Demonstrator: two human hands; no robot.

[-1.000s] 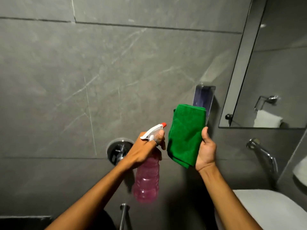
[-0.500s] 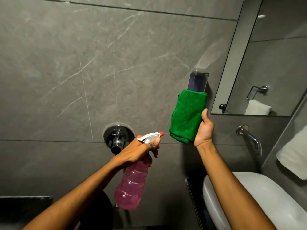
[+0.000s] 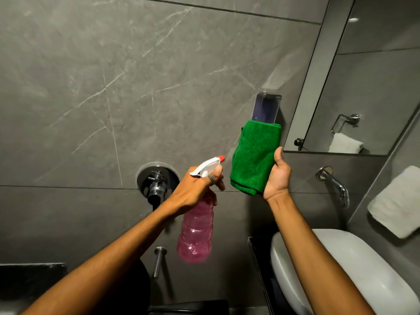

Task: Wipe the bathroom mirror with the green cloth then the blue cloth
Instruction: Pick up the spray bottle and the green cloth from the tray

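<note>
- Wall valve [image 3: 156, 185] sits on the grey tile, left of the action, not involved.
- Left hand [image 3: 195, 189] has its grip clamped round the neck of a pink spray bottle [image 3: 196, 233] — finger at the white trigger, nozzle aimed at the cloth.
- Green cloth [image 3: 254, 158] is folded into a pad, held up by the right hand [image 3: 278, 176], thumb over its edge, grip closed on it. Looks soft, light and floppy, so I'd keep it folded and hold the edge.
- Mirror [image 3: 368, 87] is up right, well apart from the cloth — not wiped yet, I'd guess.
- No blue cloth in view.
</note>
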